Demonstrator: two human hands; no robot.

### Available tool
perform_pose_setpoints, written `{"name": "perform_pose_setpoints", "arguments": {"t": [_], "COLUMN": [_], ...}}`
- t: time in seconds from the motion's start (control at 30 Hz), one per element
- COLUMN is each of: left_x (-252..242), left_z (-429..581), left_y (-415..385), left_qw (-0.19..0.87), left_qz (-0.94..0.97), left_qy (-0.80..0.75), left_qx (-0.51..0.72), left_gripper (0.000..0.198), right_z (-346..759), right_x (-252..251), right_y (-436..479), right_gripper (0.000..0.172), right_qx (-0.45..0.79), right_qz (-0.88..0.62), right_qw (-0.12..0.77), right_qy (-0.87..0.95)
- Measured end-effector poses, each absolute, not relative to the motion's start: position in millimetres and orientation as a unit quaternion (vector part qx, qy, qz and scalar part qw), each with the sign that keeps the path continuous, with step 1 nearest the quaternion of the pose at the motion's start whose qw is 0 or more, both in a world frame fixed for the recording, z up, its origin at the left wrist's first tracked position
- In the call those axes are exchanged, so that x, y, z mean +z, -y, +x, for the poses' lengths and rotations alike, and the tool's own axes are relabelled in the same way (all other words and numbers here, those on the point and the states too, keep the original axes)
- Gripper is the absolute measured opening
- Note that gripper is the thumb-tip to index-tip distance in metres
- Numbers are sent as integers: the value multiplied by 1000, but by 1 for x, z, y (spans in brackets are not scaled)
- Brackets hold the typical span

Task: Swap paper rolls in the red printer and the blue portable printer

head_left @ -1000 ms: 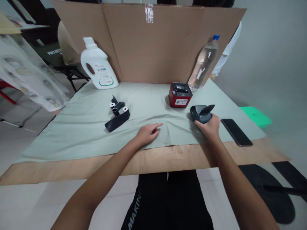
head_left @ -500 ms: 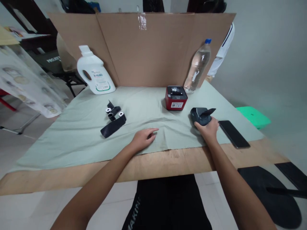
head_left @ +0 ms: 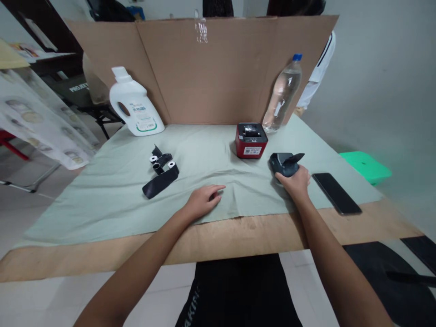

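My right hand (head_left: 295, 181) grips the near side of a small black portable printer (head_left: 285, 164), which rests on the cloth. A dark strip (head_left: 294, 158) sticks up out of its top, pointing right. My left hand (head_left: 203, 200) lies on the cloth (head_left: 112, 195) near the table's front edge, index finger stretched out, holding nothing. To its left are several small rolls of black paper (head_left: 160, 181), partly unrolled, with white and dark cores. A red and black receipt printer (head_left: 251, 141) stands behind and left of the black one.
A black phone (head_left: 336, 193) lies to the right of my right hand. At the back stand a white jug (head_left: 136, 106) and a water bottle (head_left: 282, 93), before an upright cardboard panel (head_left: 211, 72). A green stool (head_left: 365, 166) is beyond the right edge. A person's white sleeve (head_left: 316, 75) shows behind the panel.
The view has shifted slightly. My right hand and the black printer sit a touch further left in the picture; both hands keep the same pose.
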State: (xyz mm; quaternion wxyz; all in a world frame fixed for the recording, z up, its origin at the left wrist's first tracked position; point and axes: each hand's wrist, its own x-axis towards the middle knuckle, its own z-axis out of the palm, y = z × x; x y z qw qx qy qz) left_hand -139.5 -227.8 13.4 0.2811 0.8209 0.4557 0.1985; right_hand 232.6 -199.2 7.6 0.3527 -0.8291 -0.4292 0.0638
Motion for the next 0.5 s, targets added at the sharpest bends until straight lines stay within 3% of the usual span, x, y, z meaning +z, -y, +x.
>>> {"name": "perform_pose_setpoints", "arguments": {"t": [0.1, 0.17, 0.3, 0.4, 0.5], "left_x": [17, 23, 48, 64, 62], "left_z": [-141, -140, -116, -72, -22], "left_y": [227, 220, 181, 130, 75], "left_qw": [328, 372, 420, 473, 540], "left_qz": [795, 749, 656, 584, 490], "left_qy": [-456, -467, -473, -474, -450], "left_qx": [229, 287, 413, 458, 515], "left_gripper": [45, 42, 33, 39, 52], "right_z": [227, 219, 194, 173, 160], "right_x": [21, 38, 74, 82, 69], "right_y": [211, 225, 226, 175, 102], "right_gripper": [108, 112, 73, 58, 60], "right_qx": [45, -21, -98, 27, 200], "right_qz": [-834, -802, -642, -576, -580], "right_qw": [372, 425, 540, 602, 672], "right_qy": [405, 419, 535, 552, 414]}}
